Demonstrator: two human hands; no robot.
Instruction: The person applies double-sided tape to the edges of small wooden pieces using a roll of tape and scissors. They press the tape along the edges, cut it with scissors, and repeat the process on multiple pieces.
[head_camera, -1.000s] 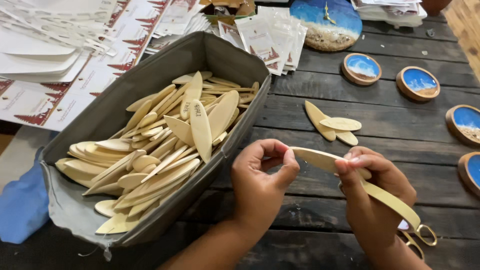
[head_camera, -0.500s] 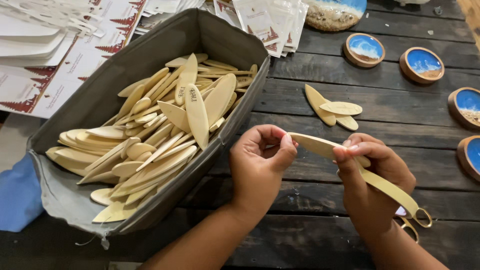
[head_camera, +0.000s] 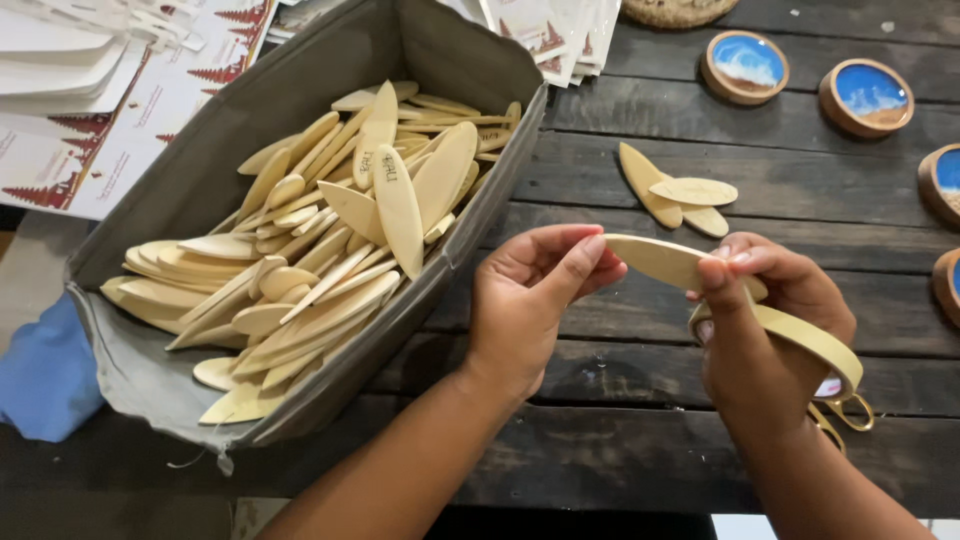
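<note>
Head view showed both hands over the dark plank table (head_camera: 600, 440), just right of the grey fabric bin (head_camera: 200, 200). Left hand (head_camera: 535, 300) pinched one tip of a pale leaf-shaped wooden blank (head_camera: 655, 262); right hand (head_camera: 770, 330) gripped its other end together with a similar second strip (head_camera: 815, 345), seemingly to steady them. Inside the bin lay many blanks (head_camera: 330, 240). Beyond the hands, three loose blanks (head_camera: 680, 195) rested, with round blue coasters (head_camera: 745, 65) farther off.
</note>
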